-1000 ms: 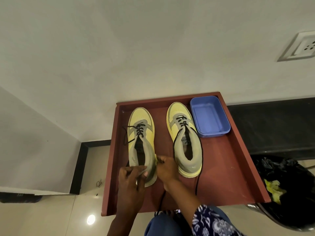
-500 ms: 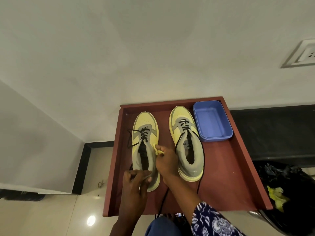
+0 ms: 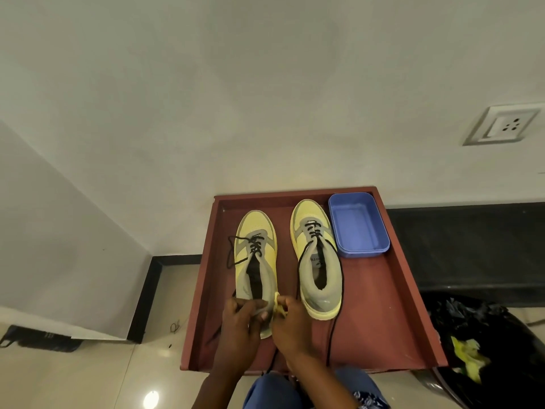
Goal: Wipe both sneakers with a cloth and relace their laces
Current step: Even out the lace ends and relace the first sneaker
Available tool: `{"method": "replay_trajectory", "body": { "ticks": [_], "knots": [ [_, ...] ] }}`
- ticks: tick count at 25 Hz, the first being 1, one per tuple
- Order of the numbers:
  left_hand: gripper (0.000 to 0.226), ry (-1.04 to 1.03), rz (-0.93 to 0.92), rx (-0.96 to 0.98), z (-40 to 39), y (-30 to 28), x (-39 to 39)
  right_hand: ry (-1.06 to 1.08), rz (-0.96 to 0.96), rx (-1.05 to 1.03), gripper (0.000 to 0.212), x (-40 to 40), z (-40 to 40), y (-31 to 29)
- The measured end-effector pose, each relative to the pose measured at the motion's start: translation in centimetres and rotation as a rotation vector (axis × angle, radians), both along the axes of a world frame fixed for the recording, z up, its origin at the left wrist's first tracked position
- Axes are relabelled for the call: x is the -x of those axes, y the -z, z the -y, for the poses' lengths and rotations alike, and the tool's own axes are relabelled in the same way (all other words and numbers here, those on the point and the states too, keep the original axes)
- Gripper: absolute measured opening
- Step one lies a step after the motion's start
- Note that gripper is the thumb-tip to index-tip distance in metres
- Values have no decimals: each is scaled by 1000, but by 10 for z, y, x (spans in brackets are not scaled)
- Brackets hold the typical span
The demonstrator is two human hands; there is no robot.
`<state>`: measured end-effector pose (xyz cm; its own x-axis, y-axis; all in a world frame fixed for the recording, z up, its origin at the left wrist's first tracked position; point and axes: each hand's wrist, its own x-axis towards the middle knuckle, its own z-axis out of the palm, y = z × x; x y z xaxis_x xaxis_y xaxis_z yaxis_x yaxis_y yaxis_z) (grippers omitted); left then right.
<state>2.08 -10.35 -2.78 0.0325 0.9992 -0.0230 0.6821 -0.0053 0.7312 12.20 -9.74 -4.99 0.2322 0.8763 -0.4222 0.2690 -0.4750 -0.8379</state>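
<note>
Lighting soft and even, moderately dim, with a greenish cast on the wall (image 3: 265, 84). One bright glare spot on the glossy floor (image 3: 151, 399), below and left of the hands (image 3: 265, 320). Shadows faint. Wide-angle bending at frame edges; focus slightly soft throughout.

Matt mesh and suede-like sneakers on a dull painted tabletop.

Left sneaker (image 3: 256, 261) and right sneaker (image 3: 317, 258), mid-frame: yellow perforated fabric toes, grey soft napped panels, smooth pale rubbery soles, thin black woven laces (image 3: 255, 245). Small yellow cloth (image 3: 278, 305) pinched at lower centre, soft and crumpled. Reddish-brown tabletop (image 3: 377, 314): flat matt, lightly scuffed. Blue tub (image 3: 358, 225), upper right of it: smooth plastic, faint sheen. Floor (image 3: 88, 376), lower left: glossy polished tile with a lamp reflection. Black bin liner (image 3: 486, 335), lower right: crinkled shiny plastic film.
</note>
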Motion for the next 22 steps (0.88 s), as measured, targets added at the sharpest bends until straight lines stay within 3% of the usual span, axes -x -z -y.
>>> {"method": "replay_trajectory", "body": {
  "ticks": [3, 7, 10, 13, 18, 22],
  "knots": [
    [26, 63, -103, 71, -1, -9, -4, -64, -17, 2, 28, -11, 5, -14],
    [57, 72, -131, 38, 0, -33, -27, -59, -77, -79, 22, -33, 0, -47],
    [41, 85, -125, -144, -6, -46, -44, -74, -76, -115, 23, -50, -9, -66],
    [46, 52, 102, 78, -18, -50, -57, -53, -65, -124, 21, -66, -17, -76],
    [33, -140, 765, 353, -33, -57, -98, 58, -187, -138, 23, -104, -27, -82],
    [26, -233, 884, 446, -57, -61, -138, 127, -246, -154, 14, -141, -38, -84]
  ]
}}
